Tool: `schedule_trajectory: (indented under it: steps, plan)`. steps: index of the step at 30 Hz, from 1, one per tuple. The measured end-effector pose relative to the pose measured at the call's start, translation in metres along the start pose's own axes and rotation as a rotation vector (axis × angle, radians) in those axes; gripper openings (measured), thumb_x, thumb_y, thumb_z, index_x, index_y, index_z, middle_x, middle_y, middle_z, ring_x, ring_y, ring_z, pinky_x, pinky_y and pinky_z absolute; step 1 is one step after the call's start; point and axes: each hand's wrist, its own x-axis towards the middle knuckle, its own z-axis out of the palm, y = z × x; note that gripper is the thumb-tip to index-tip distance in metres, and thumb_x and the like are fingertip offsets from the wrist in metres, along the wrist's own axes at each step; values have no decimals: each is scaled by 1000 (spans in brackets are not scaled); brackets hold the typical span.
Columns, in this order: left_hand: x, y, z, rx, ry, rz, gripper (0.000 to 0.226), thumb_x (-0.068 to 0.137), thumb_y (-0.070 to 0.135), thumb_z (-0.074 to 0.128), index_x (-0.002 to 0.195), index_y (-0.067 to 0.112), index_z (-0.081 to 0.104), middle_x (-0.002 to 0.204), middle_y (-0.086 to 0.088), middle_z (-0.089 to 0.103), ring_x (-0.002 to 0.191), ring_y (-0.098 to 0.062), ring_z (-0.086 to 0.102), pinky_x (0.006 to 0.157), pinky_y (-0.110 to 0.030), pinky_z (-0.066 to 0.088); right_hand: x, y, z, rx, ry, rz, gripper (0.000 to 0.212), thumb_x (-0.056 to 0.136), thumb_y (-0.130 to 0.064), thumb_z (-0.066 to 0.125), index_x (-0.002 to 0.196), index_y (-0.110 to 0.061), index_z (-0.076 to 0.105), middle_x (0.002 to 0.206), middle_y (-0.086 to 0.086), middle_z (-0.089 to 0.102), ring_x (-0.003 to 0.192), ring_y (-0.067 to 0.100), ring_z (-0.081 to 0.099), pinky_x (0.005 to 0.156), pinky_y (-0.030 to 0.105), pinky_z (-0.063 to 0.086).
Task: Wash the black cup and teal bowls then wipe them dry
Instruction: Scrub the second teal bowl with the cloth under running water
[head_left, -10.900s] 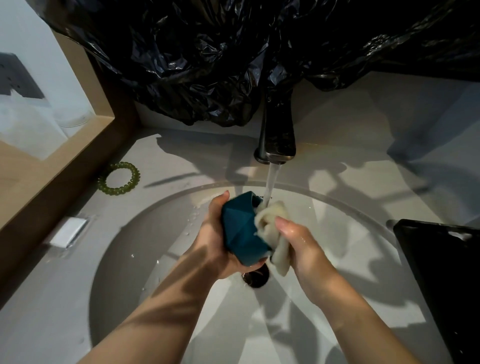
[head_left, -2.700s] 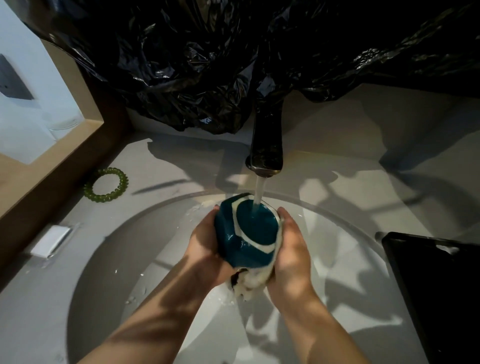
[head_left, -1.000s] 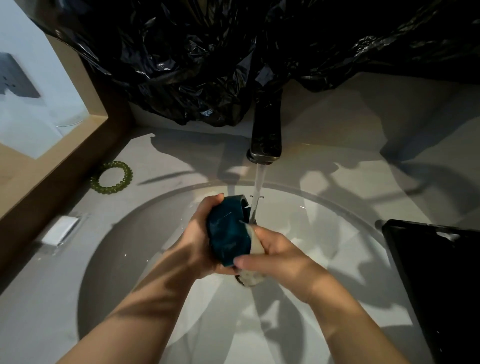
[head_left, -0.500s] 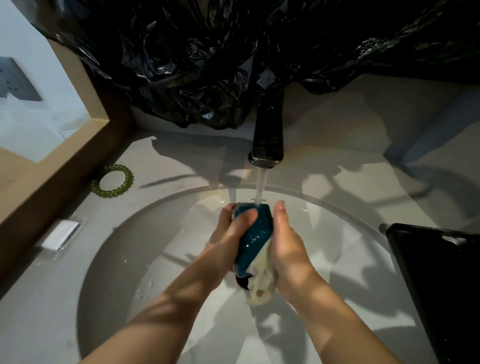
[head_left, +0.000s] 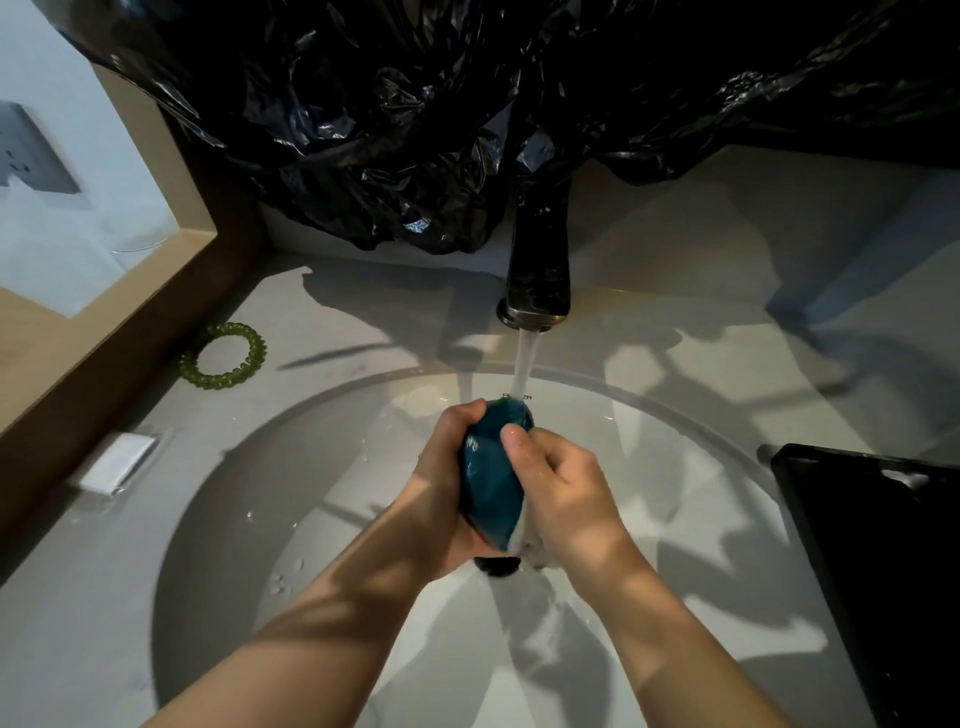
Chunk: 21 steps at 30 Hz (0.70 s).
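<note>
Both of my hands close around one teal bowl (head_left: 491, 483) over the middle of the basin: my left hand (head_left: 441, 499) wraps its left side, fingers curled over the top edge, and my right hand (head_left: 563, 486) presses against its right side, thumb laid across the wet teal surface. The right-hand grip also pins a pale cloth (head_left: 527, 540) against the bowl's lower right edge; only a sliver of it shows. From largest to smallest: black plastic sheeting (head_left: 415, 119) hangs crumpled across the back, above the bench (head_left: 67, 623). A round white sink (head_left: 322, 452) is set into the bench, its wall beaded with droplets. A black tray (head_left: 893, 561) rests on the bench at the right, beside the sink's rim. A dark faucet (head_left: 537, 260) stands behind the sink, and its stream of water (head_left: 524, 364) falls onto the bowl's top edge. A green coiled hair tie (head_left: 223, 356) lies on the bench to the left, well apart from the sink. A small white packet (head_left: 117, 465) lies nearer the bench's left edge. The dark drain (head_left: 497, 566) shows just below the bowl.
</note>
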Motion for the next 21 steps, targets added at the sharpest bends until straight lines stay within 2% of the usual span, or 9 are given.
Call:
schedule_trajectory:
  steps: [2, 4, 6, 8, 10, 12, 16, 19, 21]
  plan:
    - [3, 0, 1, 126, 93, 163, 39, 86, 46, 51, 109, 15, 58, 87, -8, 69, 73, -20, 67, 59, -31, 52, 2, -5, 3, 263, 1, 228, 41, 94, -49, 42, 88, -16, 65, 82, 8, 70, 79, 23, 66, 76, 40, 55]
    - [5, -1, 1, 270, 141, 267, 40, 83, 44, 56, 117, 23, 49, 100, -8, 68, 81, -18, 68, 62, -29, 51, 6, -10, -1, 510, -51, 396, 53, 92, -57, 36, 88, -13, 65, 76, 11, 72, 75, 26, 69, 71, 39, 57]
    - [5, 2, 1, 291, 166, 248, 48, 79, 48, 56, 119, 23, 47, 106, -11, 67, 86, -22, 67, 63, -29, 51, 6, -14, -10, 669, -116, 438, 50, 91, -53, 43, 81, -7, 61, 64, 11, 70, 59, 24, 68, 56, 32, 54]
    - [5, 3, 2, 232, 184, 158, 42, 85, 50, 49, 110, 17, 57, 95, -11, 70, 79, -24, 66, 68, -32, 53, 4, -14, -19, 744, -168, 379, 35, 93, -33, 47, 82, -2, 60, 59, 10, 66, 51, 20, 65, 47, 26, 51]
    - [4, 4, 3, 194, 206, 70, 43, 86, 52, 43, 89, 15, 64, 76, -10, 69, 72, -27, 63, 75, -37, 49, 5, -9, -22, 686, -242, 286, 26, 92, -12, 46, 103, 7, 59, 75, 15, 65, 64, 23, 66, 52, 30, 54]
    - [3, 5, 3, 99, 209, 12, 46, 82, 54, 45, 81, 13, 65, 69, -10, 66, 70, -29, 61, 75, -37, 47, 4, -1, -20, 468, -280, 178, 23, 88, -2, 54, 110, -2, 57, 89, 13, 65, 78, 24, 66, 61, 33, 55]
    - [1, 11, -5, -79, 209, -3, 48, 76, 57, 50, 76, 10, 61, 69, -11, 59, 66, -28, 56, 68, -34, 42, -1, 13, -8, -57, -391, 33, 21, 79, -37, 64, 97, -27, 60, 88, 0, 69, 79, 14, 67, 70, 29, 55]
    - [-3, 14, -3, -81, 174, 132, 44, 80, 51, 50, 71, 10, 61, 66, -10, 57, 61, -24, 56, 64, -31, 41, 0, 17, 4, -66, -275, -23, 18, 78, -48, 63, 83, -31, 64, 80, 0, 71, 76, 20, 69, 80, 45, 56]
    - [-5, 11, 3, 12, 156, 256, 44, 86, 49, 46, 75, 9, 62, 64, -11, 61, 58, -21, 62, 58, -26, 48, -2, 10, 14, 77, -151, -9, 26, 80, -53, 59, 78, -27, 65, 77, 4, 70, 75, 25, 69, 77, 46, 57]
